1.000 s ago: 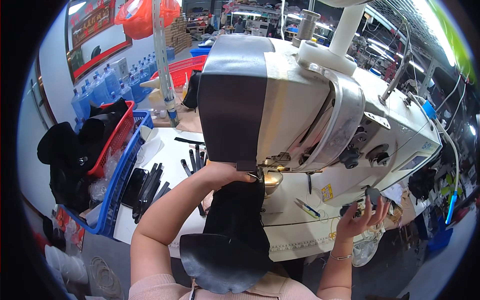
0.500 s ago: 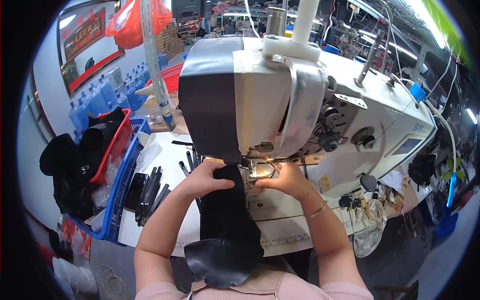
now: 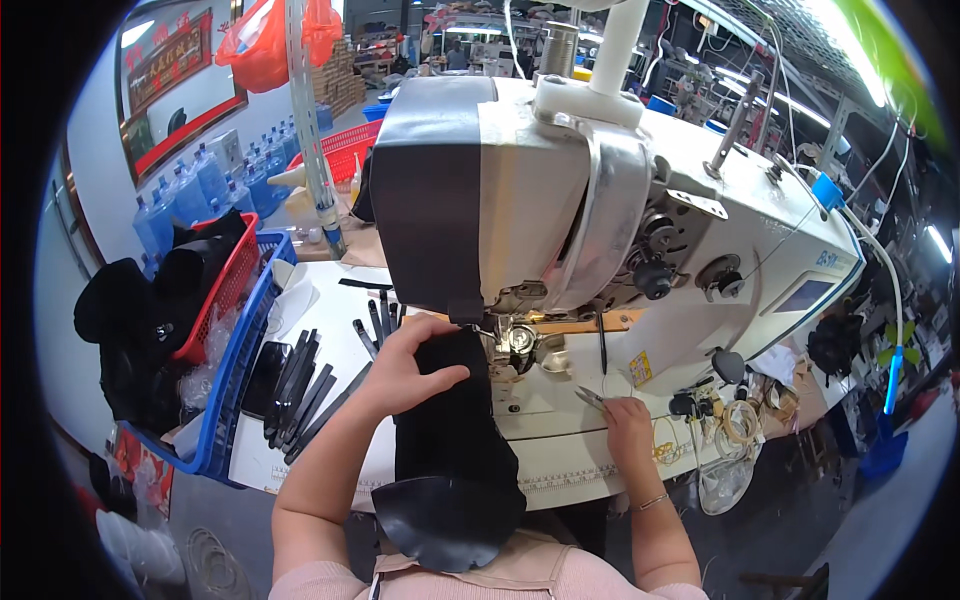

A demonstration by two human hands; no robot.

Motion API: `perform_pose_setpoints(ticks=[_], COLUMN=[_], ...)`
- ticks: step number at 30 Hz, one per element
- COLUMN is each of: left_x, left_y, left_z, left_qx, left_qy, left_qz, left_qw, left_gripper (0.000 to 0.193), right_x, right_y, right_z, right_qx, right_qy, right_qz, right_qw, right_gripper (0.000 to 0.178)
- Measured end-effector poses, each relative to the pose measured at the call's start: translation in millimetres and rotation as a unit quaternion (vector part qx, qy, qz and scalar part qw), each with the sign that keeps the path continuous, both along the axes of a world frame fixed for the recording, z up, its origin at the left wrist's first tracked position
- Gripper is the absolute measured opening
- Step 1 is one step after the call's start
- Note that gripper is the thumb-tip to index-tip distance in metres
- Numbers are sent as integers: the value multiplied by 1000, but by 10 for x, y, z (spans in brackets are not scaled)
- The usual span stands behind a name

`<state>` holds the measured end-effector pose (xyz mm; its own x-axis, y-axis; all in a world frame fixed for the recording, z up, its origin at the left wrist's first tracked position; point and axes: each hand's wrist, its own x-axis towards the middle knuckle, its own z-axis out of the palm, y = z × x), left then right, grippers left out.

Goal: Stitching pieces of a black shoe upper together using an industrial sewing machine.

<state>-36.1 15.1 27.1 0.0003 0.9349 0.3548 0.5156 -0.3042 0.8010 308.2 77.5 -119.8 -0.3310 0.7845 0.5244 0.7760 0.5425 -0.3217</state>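
Observation:
My left hand (image 3: 415, 365) holds a black leather-like piece (image 3: 440, 440) at the left of the sewing machine's (image 3: 560, 200) needle area. Its index finger reaches up beside the presser area and the thumb lies apart on the piece. The piece hangs over the table's front edge toward my lap, ending in a rounded, shiny flap (image 3: 445, 525). My right hand (image 3: 628, 430) is closed on a small pointed silver tool, seemingly thread snips (image 3: 590, 398), over the table front. Between the hands, a metal cover (image 3: 552, 355) stands swung away from a round bobbin part (image 3: 521, 340).
Several black strips (image 3: 300, 395) lie on the table at left, beside a blue basket (image 3: 222, 430) and red basket (image 3: 215, 300) with black pieces. A thin dark tool (image 3: 603, 345) lies on the machine bed. Rolls of tape (image 3: 740, 420) and small tools are at right.
My right hand has left the metal cover by the bobbin and moved right and nearer, now with the silver tool in it. The round bobbin part shows. My left hand stays on the black piece.

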Motion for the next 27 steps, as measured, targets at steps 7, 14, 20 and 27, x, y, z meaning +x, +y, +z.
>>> perform_pose_setpoints(ticks=[7, 14, 20, 27], left_x=[-41, -169, -366, -413], left_y=[-265, -512, -843, -910], left_z=[-156, -439, -752, -902], left_qx=[252, 199, 126, 102], left_qy=[16, -137, -273, -317], left_qz=[84, 99, 164, 183], left_qw=[964, 965, 940, 925], left_gripper=[24, 14, 8, 6], right_x=[-215, -837, -873, -900], right_y=[34, -45, 37, 24], right_z=[582, 1390, 1551, 1726], right_qx=[50, 220, 234, 213], right_qy=[322, 64, -94, -156], right_qz=[-47, 73, 117, 156], right_qw=[944, 971, 960, 952], right_gripper=[28, 21, 16, 12])
